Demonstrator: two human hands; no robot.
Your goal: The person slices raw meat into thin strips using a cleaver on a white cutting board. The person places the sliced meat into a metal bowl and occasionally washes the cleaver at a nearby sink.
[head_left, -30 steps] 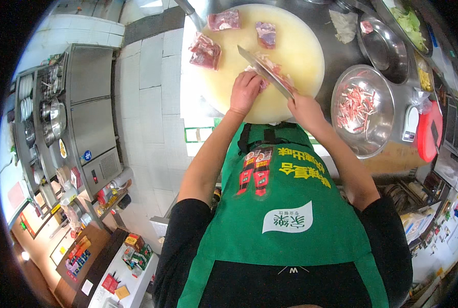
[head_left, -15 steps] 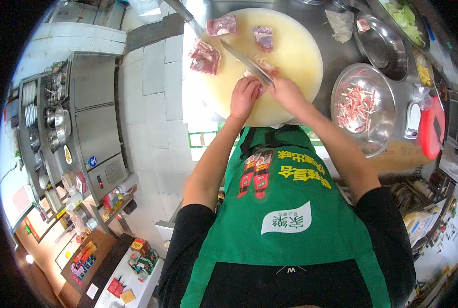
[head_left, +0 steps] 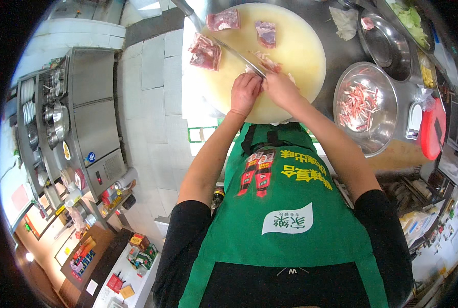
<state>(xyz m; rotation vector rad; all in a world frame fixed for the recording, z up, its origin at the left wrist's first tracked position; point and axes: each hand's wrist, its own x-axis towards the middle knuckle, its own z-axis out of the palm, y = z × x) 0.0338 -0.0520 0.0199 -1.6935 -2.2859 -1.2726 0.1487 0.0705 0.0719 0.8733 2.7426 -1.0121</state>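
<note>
On the round cutting board (head_left: 300,56), my right hand (head_left: 281,90) is closed round the handle end of a kitchen knife (head_left: 239,56), whose blade slants to the far left. My left hand (head_left: 245,93) is closed right beside it, fingers curled on a piece of raw meat that they largely hide. Just beyond the blade lie cut bits of raw meat (head_left: 268,62). Three larger chunks rest farther off: a layered raw meat chunk (head_left: 205,54) on the left, a raw meat slab (head_left: 223,20) at the far side, and a smaller raw meat piece (head_left: 266,34).
Right of the board stands a steel bowl (head_left: 388,134) holding raw meat strips (head_left: 358,105). Behind it is a darker metal basin (head_left: 388,54) with one meat piece inside. A white scale (head_left: 413,119) and a red round lid-like item (head_left: 433,131) sit farther right. A steel cabinet (head_left: 96,102) stands left.
My right hand and the knife have shifted slightly left, closer to my left hand. My left hand stays nearly in place. The whole view has moved a little.
</note>
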